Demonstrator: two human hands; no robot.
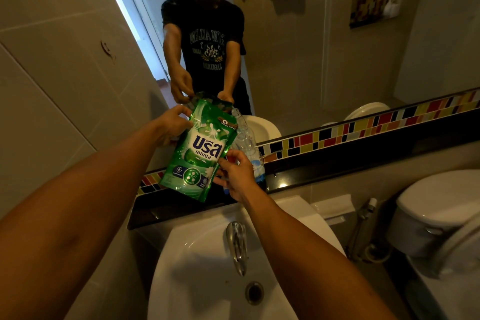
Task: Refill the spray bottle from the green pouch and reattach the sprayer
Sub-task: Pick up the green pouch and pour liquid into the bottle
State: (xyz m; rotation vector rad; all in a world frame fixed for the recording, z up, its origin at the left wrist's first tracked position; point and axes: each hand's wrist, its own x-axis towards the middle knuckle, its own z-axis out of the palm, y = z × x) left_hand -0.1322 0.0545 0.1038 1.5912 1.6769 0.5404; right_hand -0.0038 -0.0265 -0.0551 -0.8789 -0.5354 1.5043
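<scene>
A green pouch (201, 150) with white and blue lettering is held up over the dark ledge, tilted so its top leans right toward the bottle. My left hand (172, 125) grips its upper left edge. My right hand (235, 174) holds its lower right edge. Just behind the pouch stands a clear spray bottle (249, 143) on the ledge, its neck open with no sprayer on it. The pouch's top corner is close to the bottle's mouth. I see no sprayer head.
A white sink (207, 267) with a chrome tap (237, 244) lies below my arms. A dark ledge (337, 163) with a coloured tile strip runs under the mirror (311, 47). A toilet (436, 215) stands at the right, a folded white cloth (332, 206) beside the sink.
</scene>
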